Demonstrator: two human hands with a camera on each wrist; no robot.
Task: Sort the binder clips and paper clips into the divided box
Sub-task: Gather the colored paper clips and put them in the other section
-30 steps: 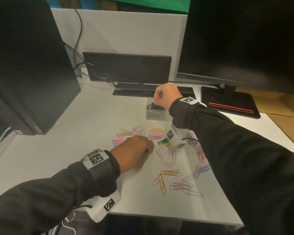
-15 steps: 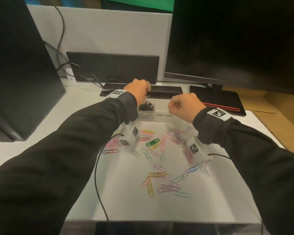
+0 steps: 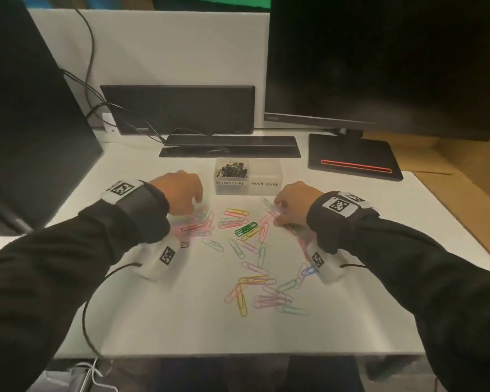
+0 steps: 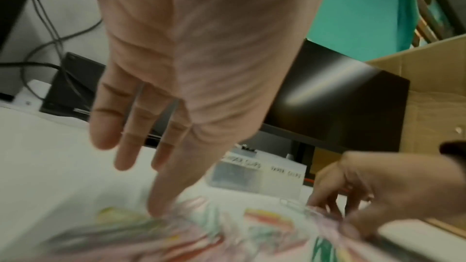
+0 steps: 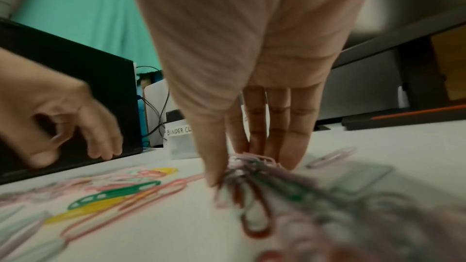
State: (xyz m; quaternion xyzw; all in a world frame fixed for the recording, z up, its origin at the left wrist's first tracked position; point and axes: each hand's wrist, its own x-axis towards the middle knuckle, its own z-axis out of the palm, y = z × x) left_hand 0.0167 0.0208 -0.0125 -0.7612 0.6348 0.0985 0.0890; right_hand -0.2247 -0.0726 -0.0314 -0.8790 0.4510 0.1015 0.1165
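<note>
Black monitor (image 3: 385, 60) & dock (image 3: 178, 108) behind divided box (image 3: 248, 181).

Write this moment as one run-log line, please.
left hand: on paper clips | right hand: gathering a bunch | box: binder side filled, paper side looks empty

Hands: two, left hand (image 3: 178, 190) and right hand (image 3: 294, 203)
Divided box (image 3: 248, 188): one, two compartments
Monitors: two
Paper clips (image 3: 246, 250): too many to count

colourful paper clips (image 3: 249, 250) scattered flat on the desk, black binder clips (image 3: 232, 171) piled in the divided box's (image 3: 248, 188) left half
</note>
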